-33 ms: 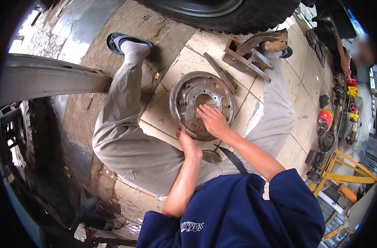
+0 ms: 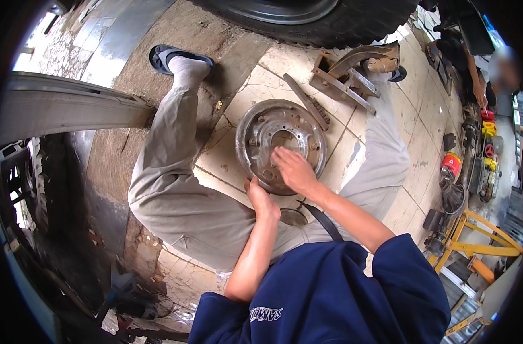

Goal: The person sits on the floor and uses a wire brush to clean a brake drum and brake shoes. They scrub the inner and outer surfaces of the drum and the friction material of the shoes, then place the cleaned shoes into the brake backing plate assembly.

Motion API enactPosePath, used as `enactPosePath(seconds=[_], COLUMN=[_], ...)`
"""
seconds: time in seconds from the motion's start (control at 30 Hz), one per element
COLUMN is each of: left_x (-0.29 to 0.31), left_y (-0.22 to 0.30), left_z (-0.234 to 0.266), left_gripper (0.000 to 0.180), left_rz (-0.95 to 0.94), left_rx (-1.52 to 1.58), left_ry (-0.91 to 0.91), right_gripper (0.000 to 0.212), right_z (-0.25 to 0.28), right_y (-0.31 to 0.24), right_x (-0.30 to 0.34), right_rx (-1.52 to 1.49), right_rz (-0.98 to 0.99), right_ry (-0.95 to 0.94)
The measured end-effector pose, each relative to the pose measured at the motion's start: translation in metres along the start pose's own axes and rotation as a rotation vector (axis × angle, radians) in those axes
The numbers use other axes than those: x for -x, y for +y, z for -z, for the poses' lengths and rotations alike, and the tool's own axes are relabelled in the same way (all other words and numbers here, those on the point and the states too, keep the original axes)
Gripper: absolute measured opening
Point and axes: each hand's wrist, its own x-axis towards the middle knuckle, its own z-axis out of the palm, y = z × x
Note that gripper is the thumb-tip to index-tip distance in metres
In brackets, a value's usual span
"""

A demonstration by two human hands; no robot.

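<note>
One metal disc (image 2: 253, 124) steadied by left hand (image 2: 263, 200), grip unclear; apparently rubbed by flattened right hand (image 2: 296, 170); firm support needed next.

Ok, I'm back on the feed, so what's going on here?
A person in a navy shirt has a round metal plate between their spread legs. Their left hand is at the plate's near rim, and the right hand is over its face, fingers by the centre hole; blur hides whether they touch. A wire brush lies just past the plate's upper right side, with a metal bracket beyond it.
</note>
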Motion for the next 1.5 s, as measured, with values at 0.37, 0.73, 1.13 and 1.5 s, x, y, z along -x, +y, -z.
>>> enactPosePath(seconds=[0.37, 0.73, 1.13, 1.5], left_x=[-0.004, -0.005, 0.002, 0.001], left_y=[0.002, 0.003, 0.004, 0.003], left_z=[-0.006, -0.006, -0.011, -0.011], left_gripper=[0.055, 0.053, 0.051, 0.044], left_rz=[-0.030, -0.032, -0.004, -0.018], left_rx=[0.012, -0.005, 0.021, 0.044], left_ry=[-0.022, -0.039, -0.003, 0.027], right_gripper=[0.045, 0.043, 0.045, 0.041], right_z=[0.008, 0.009, 0.014, 0.008], right_y=[-0.002, 0.003, 0.020, 0.021], right_x=[0.007, 0.010, -0.010, -0.030], right_rx=[-0.152, -0.046, -0.015, -0.092], right_rz=[0.167, 0.135, 0.255, 0.213], right_ry=[0.002, -0.031, -0.075, -0.055])
